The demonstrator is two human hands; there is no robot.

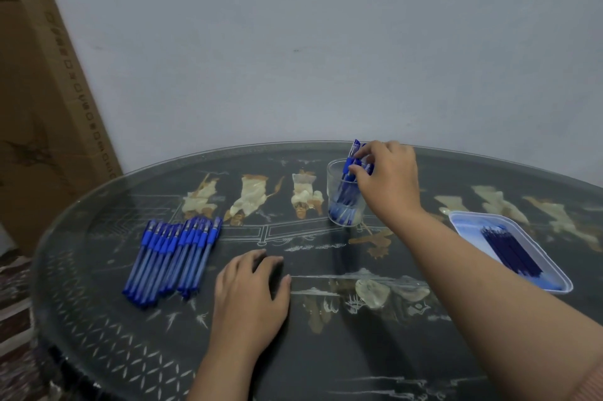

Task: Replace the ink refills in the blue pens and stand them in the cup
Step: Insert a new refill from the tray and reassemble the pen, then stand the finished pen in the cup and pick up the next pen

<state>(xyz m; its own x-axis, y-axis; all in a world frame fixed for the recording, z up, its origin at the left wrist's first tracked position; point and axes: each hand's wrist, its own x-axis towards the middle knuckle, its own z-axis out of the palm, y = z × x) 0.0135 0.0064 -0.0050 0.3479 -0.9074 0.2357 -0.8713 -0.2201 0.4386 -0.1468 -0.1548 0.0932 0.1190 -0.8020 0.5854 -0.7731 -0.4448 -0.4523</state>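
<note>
Above the cup's mouth, the right hand (pixel 386 178) pinches the capped top of a blue pen (pixel 355 148) between thumb and curled fingers. The pen's lower end stands inside the cup (pixel 333 187), among other pens (pixel 344 205) stood there. To do this well, I judge the hand should let the pen settle to the bottom and lean on the rim before loosening, then lift straight up so it neither tips the cup nor drags a neighbour out. The left hand (pixel 251 289) lies palm down on the bench (pixel 326 355), fingers relaxed, holding nothing, near a row of pens (pixel 173 257) lying side by side. To the right, a shallow tray (pixel 465 221) holds loose refills (pixel 509 250). The bench is round, dark and glass-topped, with pale inlaid figures. Behind it stands a plain grey wall (pixel 326 41), and a cardboard box (pixel 42 107) leans at the left.
</note>
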